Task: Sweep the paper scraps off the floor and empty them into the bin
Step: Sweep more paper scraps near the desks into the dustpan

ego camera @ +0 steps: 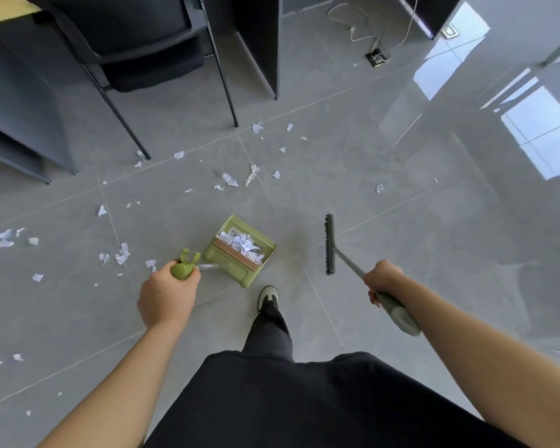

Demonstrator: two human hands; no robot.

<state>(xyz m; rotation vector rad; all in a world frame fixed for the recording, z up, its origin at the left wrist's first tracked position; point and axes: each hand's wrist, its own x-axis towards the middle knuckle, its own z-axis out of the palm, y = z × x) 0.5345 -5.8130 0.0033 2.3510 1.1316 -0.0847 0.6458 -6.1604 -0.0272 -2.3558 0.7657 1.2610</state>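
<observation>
While the left hand (167,294) grips the green dustpan (241,250) by its handle top and the right hand (382,278) holds the broom (329,244) shaft, sweeping looks partway done. Some scraps (244,242) already lie in the pan, just ahead of the left hand. Many more scraps are scattered on the floor (353,163), farther ahead of both hands and out past the left one. Next, the broom head, now beside the pan, probably has to reach forward and draw them in. No bin is in view.
</observation>
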